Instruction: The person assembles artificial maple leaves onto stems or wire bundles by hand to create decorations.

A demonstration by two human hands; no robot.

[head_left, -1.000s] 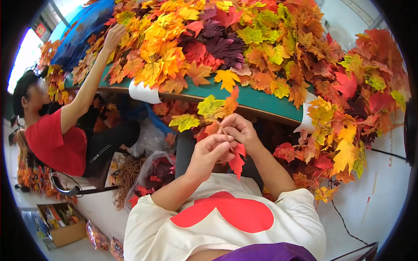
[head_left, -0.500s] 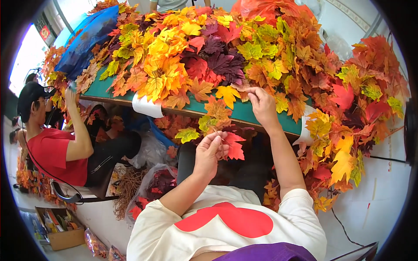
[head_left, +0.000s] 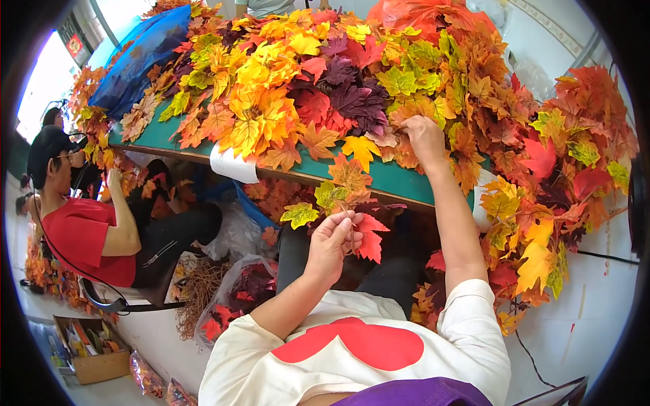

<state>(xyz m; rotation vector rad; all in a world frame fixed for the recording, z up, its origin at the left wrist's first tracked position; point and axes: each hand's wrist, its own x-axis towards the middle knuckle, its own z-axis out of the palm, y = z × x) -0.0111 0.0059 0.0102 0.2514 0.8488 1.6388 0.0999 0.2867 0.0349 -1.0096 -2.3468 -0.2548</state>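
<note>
Low in front of me, my left hand (head_left: 334,243) pinches the stem of a sprig of artificial maple leaves. The sprig carries an orange leaf (head_left: 350,173), yellow-green leaves (head_left: 299,214) and a red leaf (head_left: 370,238) hanging beside my fingers. My right hand (head_left: 425,140) is at the near edge of the leaf pile (head_left: 267,101) on the green table (head_left: 308,168). Its fingers are curled in against orange and pinkish leaves, and what they grip is hidden. A single yellow leaf (head_left: 361,150) lies to its left.
A blue plastic bag (head_left: 139,64) lies at the table's far left. White rolls (head_left: 233,164) hang at its front edge. Leaf branches (head_left: 542,230) spill off the right end. At left sits a person in red (head_left: 91,233); on the floor stands a cardboard box (head_left: 101,365).
My right hand has moved up and right, deeper into the leaves. My left hand keeps the sprig nearly in place. The person at left has lowered a hand.
</note>
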